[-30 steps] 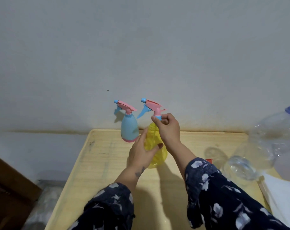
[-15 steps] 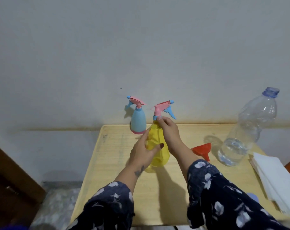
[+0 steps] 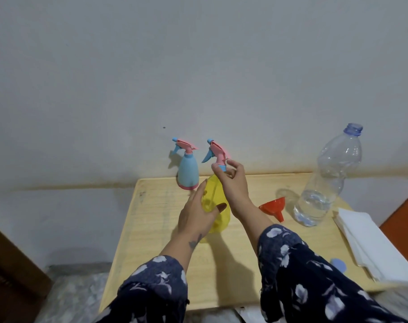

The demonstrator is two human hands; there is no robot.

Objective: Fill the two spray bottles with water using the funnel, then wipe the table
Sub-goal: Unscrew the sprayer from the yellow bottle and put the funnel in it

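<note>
A yellow spray bottle (image 3: 212,194) stands mid-table, and my left hand (image 3: 196,215) wraps around its body. My right hand (image 3: 233,180) pinches the blue collar under its pink spray head (image 3: 216,151), whose nozzle points left. A light blue spray bottle (image 3: 188,173) with a pink head stands behind it at the table's far edge, untouched. A red funnel (image 3: 271,206) lies on its side to the right. Beside it stands a large clear water bottle (image 3: 324,183), uncapped, with a little water at the bottom.
The wooden table (image 3: 151,229) sits against a grey wall. A stack of white paper napkins (image 3: 371,243) lies at the right edge. A blue bottle cap (image 3: 338,264) rests near my right sleeve. A dark wooden piece (image 3: 9,264) stands low on the left.
The yellow bottle's spray head has turned: its nozzle pointed right half a second ago and points left now. My left hand has kept its hold on the body. The camera view shifted.
</note>
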